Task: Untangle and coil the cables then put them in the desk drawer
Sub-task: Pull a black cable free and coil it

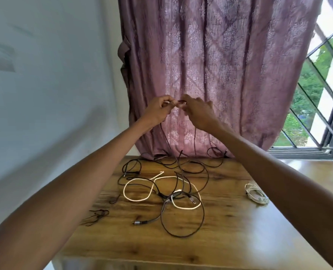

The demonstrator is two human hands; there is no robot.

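Both hands are raised well above the wooden tabletop (230, 227), in front of a mauve patterned curtain (220, 55). The left hand (157, 110) and the right hand (197, 112) almost meet, each with fingers curled in a pinch on a thin dark cable (164, 137), whose strands hang from the hands down to the far edge of the tabletop. There the dark cable runs into a loose tangle of black cables (181, 211) spread across the middle of the surface, looped over and under a white cable (134, 198) that lies in two open rings. A short grey cable with a metal plug (140, 222) lies at the near side of the tangle. To the right, well apart, rests a coiled white cable (257, 195). A small dark cord (97, 216) lies near the left edge. A barred window (321, 90) stands at the right.
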